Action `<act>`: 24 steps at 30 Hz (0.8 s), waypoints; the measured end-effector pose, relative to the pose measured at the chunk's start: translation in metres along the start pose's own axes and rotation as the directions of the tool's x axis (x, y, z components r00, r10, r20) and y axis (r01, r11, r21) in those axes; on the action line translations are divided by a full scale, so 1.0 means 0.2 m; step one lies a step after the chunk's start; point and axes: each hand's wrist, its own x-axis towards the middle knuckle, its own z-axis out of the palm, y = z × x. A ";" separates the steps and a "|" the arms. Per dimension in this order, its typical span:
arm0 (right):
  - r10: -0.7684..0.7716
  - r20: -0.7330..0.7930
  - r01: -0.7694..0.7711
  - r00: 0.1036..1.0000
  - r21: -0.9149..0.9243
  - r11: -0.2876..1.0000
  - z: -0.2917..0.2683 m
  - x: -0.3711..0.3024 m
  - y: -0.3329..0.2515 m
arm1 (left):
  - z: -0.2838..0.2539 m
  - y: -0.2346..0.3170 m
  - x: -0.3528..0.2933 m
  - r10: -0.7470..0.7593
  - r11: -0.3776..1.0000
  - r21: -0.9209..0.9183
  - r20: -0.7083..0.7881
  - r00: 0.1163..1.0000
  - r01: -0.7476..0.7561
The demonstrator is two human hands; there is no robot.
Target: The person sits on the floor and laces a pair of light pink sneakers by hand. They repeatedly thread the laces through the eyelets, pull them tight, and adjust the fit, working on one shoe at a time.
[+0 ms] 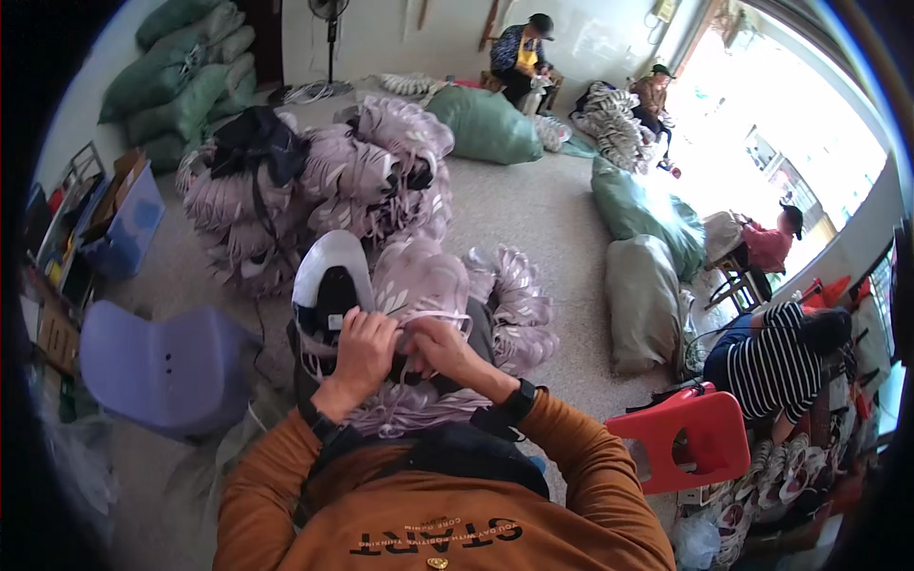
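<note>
Both of my hands are close together over my lap, among pale pink shoe uppers. My left hand (358,352) is closed on the edge of a shoe upper (333,262) with a white rim and a dark inside. Just right of it, my right hand (446,350) is closed with its fingers curled in; what they pinch is hidden. A thin pale lace (444,315) loops above the right knuckles. Beyond the hands lies a stack of pink uppers (419,271), and more pink uppers (390,419) show below my wrists.
A large heap of bundled uppers (333,176) stands ahead, another bundle (522,309) to the right. A purple chair (162,366) is at left, a red chair (690,438) at right. Filled sacks (643,305) lie beyond. A person in stripes (781,362) sits at right; several others sit farther off.
</note>
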 end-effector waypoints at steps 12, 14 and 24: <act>-0.217 -0.092 0.172 0.972 -0.351 0.921 0.04 0.11 -0.05 | 0.10 0.00 0.02 -0.254 0.924 -0.342 -0.204 0.945 0.174; -0.258 -0.147 0.184 0.955 -0.390 0.902 0.05 0.15 0.01 | 0.08 0.01 0.00 -0.276 0.906 -0.380 -0.191 0.942 0.188; -0.185 0.031 0.181 0.982 -0.403 0.897 0.00 0.02 -0.05 | 0.12 0.00 -0.05 -0.242 0.914 -0.383 -0.250 0.938 0.134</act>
